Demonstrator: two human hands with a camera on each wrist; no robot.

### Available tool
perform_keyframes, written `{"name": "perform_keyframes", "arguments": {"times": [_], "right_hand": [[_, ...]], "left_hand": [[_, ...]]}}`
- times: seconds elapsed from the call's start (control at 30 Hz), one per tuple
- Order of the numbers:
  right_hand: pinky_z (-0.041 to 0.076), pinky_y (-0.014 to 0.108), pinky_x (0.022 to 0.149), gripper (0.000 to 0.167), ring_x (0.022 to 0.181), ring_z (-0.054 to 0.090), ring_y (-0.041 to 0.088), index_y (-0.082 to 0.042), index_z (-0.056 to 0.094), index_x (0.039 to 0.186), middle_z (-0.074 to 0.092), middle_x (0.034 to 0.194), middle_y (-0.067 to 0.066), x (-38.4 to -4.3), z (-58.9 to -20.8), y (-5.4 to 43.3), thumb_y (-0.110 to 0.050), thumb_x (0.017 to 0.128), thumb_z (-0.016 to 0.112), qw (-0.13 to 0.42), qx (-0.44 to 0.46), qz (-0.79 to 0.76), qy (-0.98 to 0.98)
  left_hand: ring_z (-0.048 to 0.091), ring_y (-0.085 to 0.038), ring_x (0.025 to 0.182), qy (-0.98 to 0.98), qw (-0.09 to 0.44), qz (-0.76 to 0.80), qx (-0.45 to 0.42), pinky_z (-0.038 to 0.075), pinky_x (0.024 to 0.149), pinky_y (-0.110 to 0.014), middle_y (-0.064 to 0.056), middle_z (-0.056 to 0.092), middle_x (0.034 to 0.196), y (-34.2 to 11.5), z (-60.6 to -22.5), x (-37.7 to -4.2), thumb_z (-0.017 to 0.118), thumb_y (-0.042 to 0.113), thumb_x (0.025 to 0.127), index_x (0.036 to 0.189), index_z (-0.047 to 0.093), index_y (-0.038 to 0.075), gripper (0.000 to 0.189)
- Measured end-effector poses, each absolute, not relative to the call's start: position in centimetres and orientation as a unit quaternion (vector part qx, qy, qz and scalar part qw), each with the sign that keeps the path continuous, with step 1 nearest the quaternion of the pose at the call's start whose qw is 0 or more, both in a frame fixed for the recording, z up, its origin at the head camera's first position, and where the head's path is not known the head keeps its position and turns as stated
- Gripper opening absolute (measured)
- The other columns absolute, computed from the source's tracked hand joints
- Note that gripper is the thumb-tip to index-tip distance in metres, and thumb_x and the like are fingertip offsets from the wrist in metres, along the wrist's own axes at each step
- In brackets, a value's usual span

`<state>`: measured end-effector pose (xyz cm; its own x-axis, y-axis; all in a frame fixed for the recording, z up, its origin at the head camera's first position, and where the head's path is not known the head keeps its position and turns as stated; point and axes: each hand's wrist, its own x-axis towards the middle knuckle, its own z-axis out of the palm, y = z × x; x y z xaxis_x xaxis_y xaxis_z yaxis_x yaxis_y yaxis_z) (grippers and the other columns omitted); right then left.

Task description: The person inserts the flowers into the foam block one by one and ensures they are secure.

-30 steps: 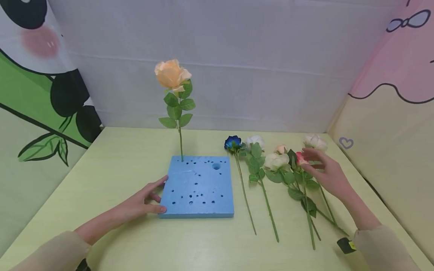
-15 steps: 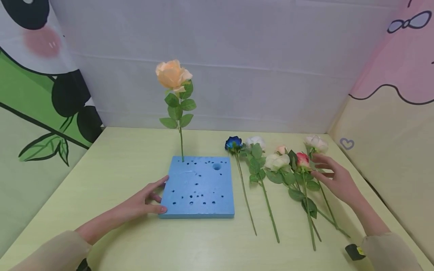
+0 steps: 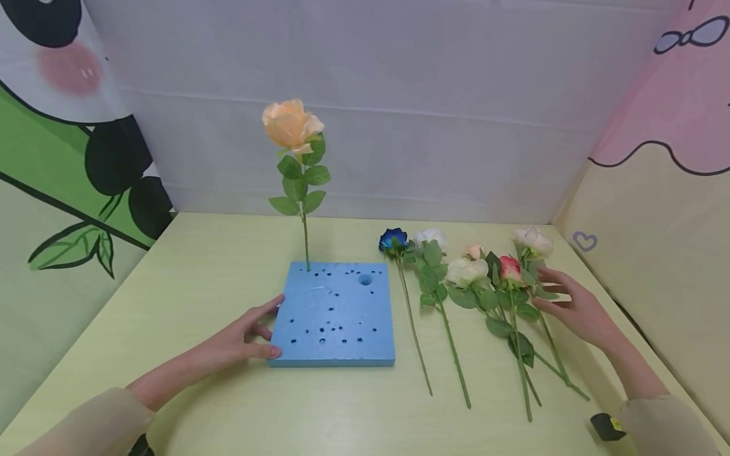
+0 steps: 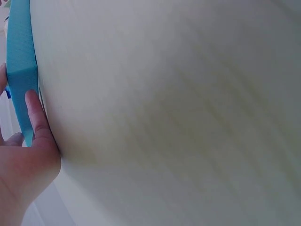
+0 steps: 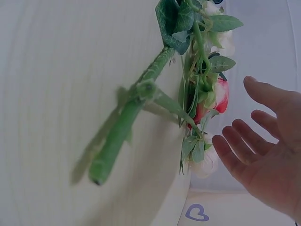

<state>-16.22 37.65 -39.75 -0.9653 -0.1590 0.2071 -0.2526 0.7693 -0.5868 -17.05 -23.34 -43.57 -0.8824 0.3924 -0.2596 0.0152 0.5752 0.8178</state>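
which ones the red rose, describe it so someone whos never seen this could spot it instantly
Start at the holed blue block on the table and look right, past the blue rose, to the right hand. Just left of that hand lies the red rose, between a cream rose and a whitish one. It alone has a red bloom.

You have passage above the lying roses (image 3: pixel 467 272); lower, the red rose (image 3: pixel 511 270) and crossed stems (image 5: pixel 146 89) obstruct your right hand (image 3: pixel 578 310) leftward. Upright peach rose (image 3: pixel 294 189) obstructs far-left corner of blue block (image 3: pixel 348 310).
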Motion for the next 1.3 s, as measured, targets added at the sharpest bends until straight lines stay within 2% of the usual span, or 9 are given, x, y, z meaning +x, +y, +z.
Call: {"name": "perform_keyframes", "arguments": {"times": [0.1, 0.17, 0.23, 0.33, 0.57, 0.73, 0.8, 1.07, 1.3], "right_hand": [[0.044, 0.005, 0.080, 0.066, 0.110, 0.053, -0.006, -0.005, 0.036, 0.151, 0.049, 0.141, 0.028, -16.3, -39.9, 38.1, -0.018, 0.094, 0.068, 0.058, 0.110, 0.313, -0.942], [0.045, 0.007, 0.079, 0.066, 0.115, 0.060, 0.017, -0.002, 0.036, 0.150, 0.048, 0.141, 0.029, -16.3, -40.0, 38.4, -0.018, 0.094, 0.068, 0.045, 0.111, 0.307, -0.944], [0.046, 0.009, 0.078, 0.067, 0.118, 0.057, 0.041, 0.000, 0.035, 0.150, 0.048, 0.141, 0.030, -16.4, -40.2, 38.6, -0.018, 0.094, 0.067, 0.033, 0.113, 0.301, -0.946], [0.048, 0.011, 0.078, 0.069, 0.118, 0.053, 0.052, 0.002, 0.033, 0.150, 0.047, 0.140, 0.031, -16.5, -40.3, 38.9, -0.018, 0.094, 0.067, 0.017, 0.116, 0.297, -0.948], [0.052, 0.024, 0.075, 0.072, 0.117, 0.054, 0.055, 0.004, 0.031, 0.150, 0.045, 0.142, 0.035, -16.5, -40.5, 39.3, -0.020, 0.093, 0.069, -0.011, 0.120, 0.275, -0.954], [0.055, 0.043, 0.081, 0.075, 0.117, 0.056, 0.054, 0.007, 0.028, 0.150, 0.047, 0.139, 0.036, -16.4, -40.7, 39.4, -0.021, 0.094, 0.068, -0.044, 0.112, 0.273, -0.954], [0.054, 0.047, 0.082, 0.076, 0.117, 0.056, 0.054, 0.008, 0.027, 0.150, 0.049, 0.137, 0.037, -16.4, -40.7, 39.3, -0.022, 0.093, 0.068, -0.058, 0.110, 0.276, -0.953], [0.050, 0.026, 0.074, 0.076, 0.111, 0.058, 0.044, 0.010, 0.029, 0.148, 0.055, 0.127, 0.031, -16.2, -40.6, 39.4, -0.020, 0.091, 0.070, -0.080, 0.104, 0.284, -0.950], [0.048, 0.022, 0.071, 0.079, 0.098, 0.058, 0.015, 0.011, 0.031, 0.147, 0.057, 0.119, 0.022, -16.3, -40.9, 39.4, -0.019, 0.088, 0.074, -0.083, 0.099, 0.291, -0.948]], "left_hand": [[0.049, -0.025, 0.117, 0.863, 0.212, 0.444, 0.117, 0.045, 0.081, -0.032, -0.014, 0.027, 0.156, -23.4, -43.6, -17.1, 0.077, 0.036, 0.084, 0.159, 0.014, 0.031, 0.098], [0.049, -0.025, 0.117, 0.864, 0.210, 0.443, 0.117, 0.045, 0.081, -0.032, -0.014, 0.026, 0.157, -23.4, -43.6, -17.1, 0.077, 0.036, 0.084, 0.159, 0.014, 0.031, 0.098], [0.049, -0.025, 0.117, 0.864, 0.209, 0.442, 0.119, 0.045, 0.081, -0.032, -0.015, 0.025, 0.158, -23.4, -43.7, -17.2, 0.077, 0.036, 0.085, 0.160, 0.014, 0.030, 0.098], [0.050, -0.025, 0.118, 0.863, 0.208, 0.444, 0.124, 0.045, 0.082, -0.032, -0.016, 0.024, 0.159, -23.3, -43.7, -17.1, 0.076, 0.035, 0.085, 0.160, 0.013, 0.029, 0.098], [0.050, -0.025, 0.116, 0.859, 0.198, 0.450, 0.141, 0.045, 0.086, -0.034, -0.017, 0.022, 0.161, -23.4, -43.8, -17.0, 0.076, 0.033, 0.086, 0.160, 0.014, 0.026, 0.097], [0.050, -0.024, 0.115, 0.862, 0.197, 0.447, 0.137, 0.045, 0.086, -0.031, -0.015, 0.023, 0.161, -23.5, -43.9, -17.1, 0.076, 0.034, 0.085, 0.160, 0.015, 0.028, 0.097], [0.050, -0.024, 0.115, 0.862, 0.199, 0.446, 0.133, 0.046, 0.084, -0.029, -0.014, 0.024, 0.160, -23.5, -43.9, -17.1, 0.076, 0.035, 0.085, 0.160, 0.015, 0.029, 0.097], [0.050, -0.024, 0.115, 0.860, 0.197, 0.448, 0.142, 0.045, 0.083, -0.030, -0.016, 0.024, 0.160, -23.5, -43.8, -17.1, 0.076, 0.034, 0.086, 0.160, 0.014, 0.027, 0.097], [0.050, -0.025, 0.115, 0.861, 0.198, 0.447, 0.140, 0.045, 0.086, -0.031, -0.016, 0.024, 0.159, -23.5, -43.9, -17.2, 0.076, 0.035, 0.086, 0.160, 0.015, 0.027, 0.096]]}}
